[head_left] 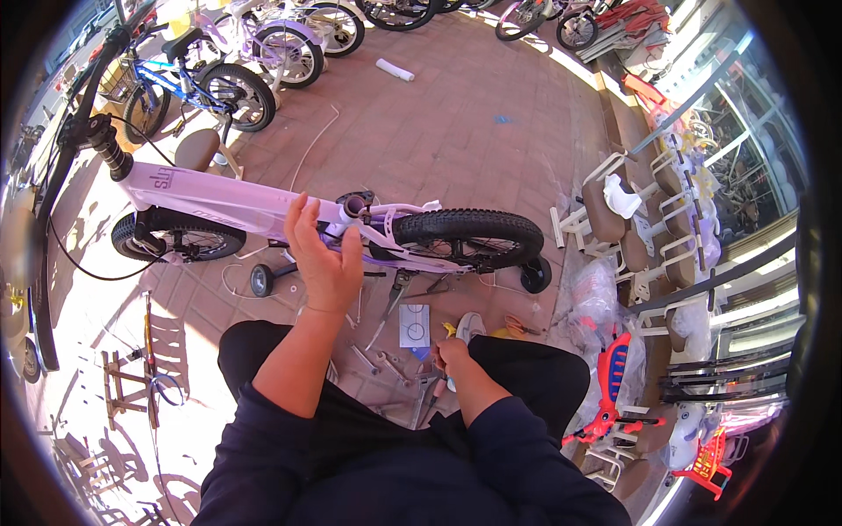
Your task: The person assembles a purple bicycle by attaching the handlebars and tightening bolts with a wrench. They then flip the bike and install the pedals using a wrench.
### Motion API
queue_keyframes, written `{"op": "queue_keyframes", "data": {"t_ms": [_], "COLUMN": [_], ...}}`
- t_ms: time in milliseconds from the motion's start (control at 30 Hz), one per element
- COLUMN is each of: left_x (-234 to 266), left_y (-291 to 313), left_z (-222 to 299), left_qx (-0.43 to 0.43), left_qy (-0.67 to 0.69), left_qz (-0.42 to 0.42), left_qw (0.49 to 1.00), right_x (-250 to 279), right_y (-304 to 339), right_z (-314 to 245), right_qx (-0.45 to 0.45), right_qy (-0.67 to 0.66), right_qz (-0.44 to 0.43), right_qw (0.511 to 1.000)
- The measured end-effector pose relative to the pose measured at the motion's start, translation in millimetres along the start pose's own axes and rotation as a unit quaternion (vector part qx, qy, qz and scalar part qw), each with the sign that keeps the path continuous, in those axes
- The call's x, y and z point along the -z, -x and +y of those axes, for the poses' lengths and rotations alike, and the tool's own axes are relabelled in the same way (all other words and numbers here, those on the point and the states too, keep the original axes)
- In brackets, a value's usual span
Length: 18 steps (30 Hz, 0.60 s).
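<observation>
A pale pink and purple children's bicycle (232,197) stands sideways in front of me, handlebar to the left and rear wheel (465,238) to the right. Its seat tube (353,207) has an open top with no saddle in it. Over the frame beside that tube is my left hand (323,263), fingers stretched and thumb apart; whether it touches the frame is unclear. My right hand (452,352) is low between my knees, its fingers closed. What it grips is hidden; a small yellow piece (449,330) shows just beyond it.
Wrenches (392,368) and a printed sheet (415,325) lie on the brick paving before me. Small black wheels (261,280) sit by the bicycle. Other bicycles (202,88) stand at the far left. At right are brown-seated chairs (605,210), plastic wrap (596,298) and a red ride-on toy (611,386).
</observation>
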<state>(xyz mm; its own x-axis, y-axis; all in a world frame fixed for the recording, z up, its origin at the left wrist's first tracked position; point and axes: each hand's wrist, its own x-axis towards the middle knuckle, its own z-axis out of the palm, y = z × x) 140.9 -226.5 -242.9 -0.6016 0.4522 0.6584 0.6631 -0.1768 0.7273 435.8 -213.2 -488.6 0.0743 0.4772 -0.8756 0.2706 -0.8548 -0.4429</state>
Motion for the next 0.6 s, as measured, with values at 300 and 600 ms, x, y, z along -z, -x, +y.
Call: {"op": "queue_keyframes", "data": {"t_ms": [300, 600], "left_x": [-12, 3], "left_y": [218, 193], "left_z": [73, 57], "left_qx": [0.139, 0.212], "left_qy": [-0.023, 0.012], "left_qz": [-0.321, -0.24], "left_qw": [0.937, 0.947], "right_x": [-26, -66], "right_y": [-53, 13], "right_z": [75, 29], "right_qx": [0.217, 0.294], "right_qy": [0.372, 0.431], "right_qz": [0.029, 0.073], "right_qw": [0.902, 0.85]}}
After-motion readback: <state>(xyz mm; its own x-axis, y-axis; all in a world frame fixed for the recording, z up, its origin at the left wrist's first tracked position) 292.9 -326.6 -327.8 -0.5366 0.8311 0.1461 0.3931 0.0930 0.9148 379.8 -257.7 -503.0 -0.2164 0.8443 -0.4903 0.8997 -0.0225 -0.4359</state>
